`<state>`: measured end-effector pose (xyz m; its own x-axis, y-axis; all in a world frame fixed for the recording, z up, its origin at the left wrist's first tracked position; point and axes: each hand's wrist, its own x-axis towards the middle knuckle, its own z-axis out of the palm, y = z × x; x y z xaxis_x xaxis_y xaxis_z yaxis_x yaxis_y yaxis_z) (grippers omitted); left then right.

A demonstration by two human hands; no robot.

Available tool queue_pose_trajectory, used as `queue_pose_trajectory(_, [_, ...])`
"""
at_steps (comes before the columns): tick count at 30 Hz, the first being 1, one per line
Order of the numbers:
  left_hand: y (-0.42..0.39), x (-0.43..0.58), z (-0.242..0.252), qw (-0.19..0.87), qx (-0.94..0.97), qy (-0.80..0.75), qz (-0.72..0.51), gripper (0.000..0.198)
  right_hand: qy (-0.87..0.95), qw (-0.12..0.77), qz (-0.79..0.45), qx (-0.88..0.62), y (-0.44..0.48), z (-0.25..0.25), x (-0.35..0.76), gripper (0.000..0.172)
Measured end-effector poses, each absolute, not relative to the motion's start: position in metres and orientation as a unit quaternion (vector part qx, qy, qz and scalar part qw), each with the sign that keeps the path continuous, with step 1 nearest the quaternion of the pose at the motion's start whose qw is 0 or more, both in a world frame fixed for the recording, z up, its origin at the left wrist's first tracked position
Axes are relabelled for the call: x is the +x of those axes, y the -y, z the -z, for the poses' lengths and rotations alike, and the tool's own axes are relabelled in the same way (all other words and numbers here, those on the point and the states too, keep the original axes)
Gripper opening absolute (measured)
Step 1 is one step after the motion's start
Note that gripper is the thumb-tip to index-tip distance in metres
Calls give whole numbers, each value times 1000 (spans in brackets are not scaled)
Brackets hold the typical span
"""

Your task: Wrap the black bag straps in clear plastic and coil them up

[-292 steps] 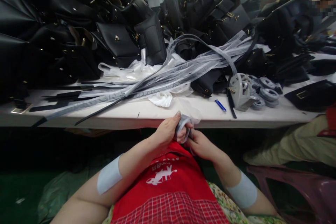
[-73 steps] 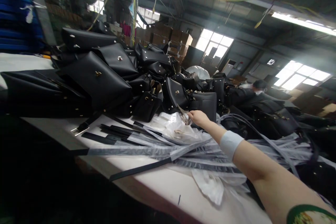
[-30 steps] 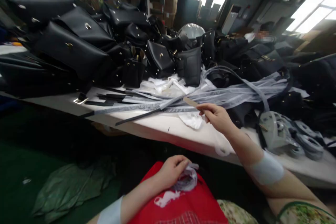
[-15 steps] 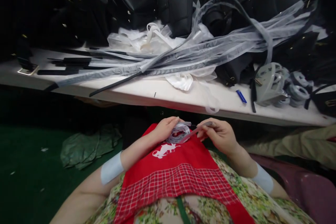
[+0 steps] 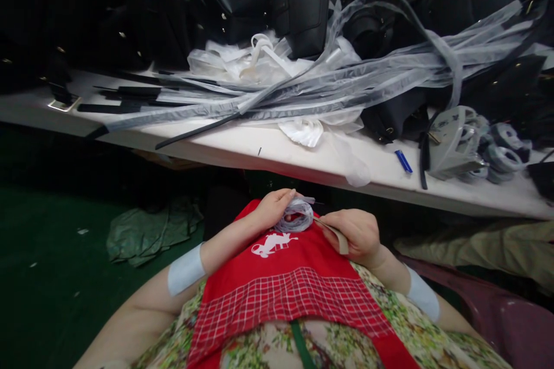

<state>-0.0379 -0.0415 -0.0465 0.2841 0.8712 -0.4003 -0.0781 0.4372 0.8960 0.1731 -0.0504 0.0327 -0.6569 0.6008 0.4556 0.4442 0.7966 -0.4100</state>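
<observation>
Left grip (image 5: 276, 206): coil (image 5: 298, 223); right (image 5: 357, 232): strip (image 5: 342, 240)

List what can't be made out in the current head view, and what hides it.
Coil, head view: the part behind the left hand.
Tan strip, head view: the part gripped within the right hand, covered by its fingers.
Bags, head view: cut off by the top edge, with details lost in shadow.
Trouser leg, head view: cut off by the right edge.
Floor scraps, head view: too small to identify.
</observation>
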Motion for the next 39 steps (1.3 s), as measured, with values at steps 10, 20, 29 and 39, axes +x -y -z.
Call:
queue_pose_trajectory(10, [44,-35,46,706,388,-486,-339,41,935,204,-105,-270,54,-18,172,14])
queue_pose_trajectory(20, [43,-41,29,577,571,-493,-314,35,824,185,-277,-459,45,-3,146,10])
queue_pose_trajectory(29, [45,-40,11,494,671,-472,-289,18,630,255,-516,-522,16,-2,149,24])
queue_pose_trajectory(39, [53,-40,12,493,668,-465,-309,17,563,101,-643,-509,1,23,162,51])
